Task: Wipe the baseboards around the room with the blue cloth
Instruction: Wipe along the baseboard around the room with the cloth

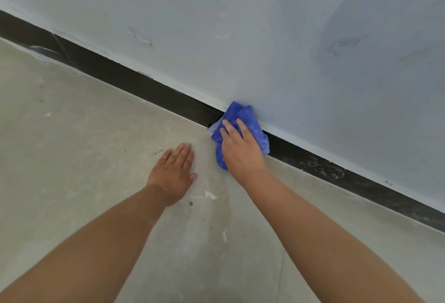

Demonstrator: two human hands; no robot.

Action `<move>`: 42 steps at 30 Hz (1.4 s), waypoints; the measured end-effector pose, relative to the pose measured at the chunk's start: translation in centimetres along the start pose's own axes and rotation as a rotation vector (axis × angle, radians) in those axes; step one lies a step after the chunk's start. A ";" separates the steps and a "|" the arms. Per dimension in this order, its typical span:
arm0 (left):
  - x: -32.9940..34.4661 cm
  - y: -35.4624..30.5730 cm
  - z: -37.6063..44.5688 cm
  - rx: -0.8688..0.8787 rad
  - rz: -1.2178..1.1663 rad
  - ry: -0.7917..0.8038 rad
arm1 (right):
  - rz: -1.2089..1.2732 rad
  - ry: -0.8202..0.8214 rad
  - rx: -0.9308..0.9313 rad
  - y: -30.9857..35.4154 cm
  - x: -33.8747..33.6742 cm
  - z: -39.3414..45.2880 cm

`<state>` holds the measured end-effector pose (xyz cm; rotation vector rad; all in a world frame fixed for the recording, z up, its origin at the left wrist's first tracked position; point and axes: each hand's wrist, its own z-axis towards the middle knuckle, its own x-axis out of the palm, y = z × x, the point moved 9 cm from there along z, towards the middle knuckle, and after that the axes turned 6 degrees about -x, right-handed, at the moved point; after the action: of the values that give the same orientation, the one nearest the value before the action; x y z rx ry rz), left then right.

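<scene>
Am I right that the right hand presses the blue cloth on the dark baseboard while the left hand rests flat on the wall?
Not quite. In the head view the left hand rests flat on the floor, not on the wall. The rest holds: the right hand presses the blue cloth on the dark baseboard.

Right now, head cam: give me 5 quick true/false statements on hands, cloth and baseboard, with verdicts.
1. The right hand presses the blue cloth against the baseboard. True.
2. The left hand holds a second cloth. False: it lies flat and bare on the floor.
3. The baseboard is white. False: it is dark, nearly black, under a pale wall.
4. The cloth is bunched, not spread flat. True.
5. Pale specks mark the baseboard to the right of the cloth. True.
</scene>
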<state>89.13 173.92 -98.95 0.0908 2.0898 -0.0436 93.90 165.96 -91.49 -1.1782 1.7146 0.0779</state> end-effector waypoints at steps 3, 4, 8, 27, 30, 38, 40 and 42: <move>-0.3 -0.3 -0.3 -0.008 0.028 0.007 | 0.023 0.048 0.014 -1.6 3.2 -2.9; -0.3 -0.3 -0.5 -0.005 0.038 0.014 | 0.045 0.083 0.039 -2.5 4.4 -4.3; -0.5 -1.5 -1.3 0.020 0.053 0.028 | 0.129 0.222 0.159 -5.4 9.0 -10.4; -2.2 -6.4 -2.1 -0.047 0.077 0.024 | -0.234 0.120 -0.011 -4.2 8.8 -8.0; -1.8 -7.5 -1.8 -0.004 0.108 0.017 | -0.177 0.122 0.007 -5.8 10.8 -9.6; -0.2 -13.1 -2.5 0.164 0.029 -0.047 | 0.030 0.353 0.148 -9.7 17.8 -17.5; 0.4 -14.6 -3.0 0.215 -0.010 -0.042 | 0.089 0.229 0.204 -9.5 16.7 -17.5; 1.6 -15.3 -3.2 0.214 0.005 -0.001 | 0.076 0.046 0.230 -8.8 14.7 -16.4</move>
<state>84.33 158.96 -98.83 0.2253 2.0785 -0.2646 88.83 142.83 -90.61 -0.9515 1.7568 -0.0989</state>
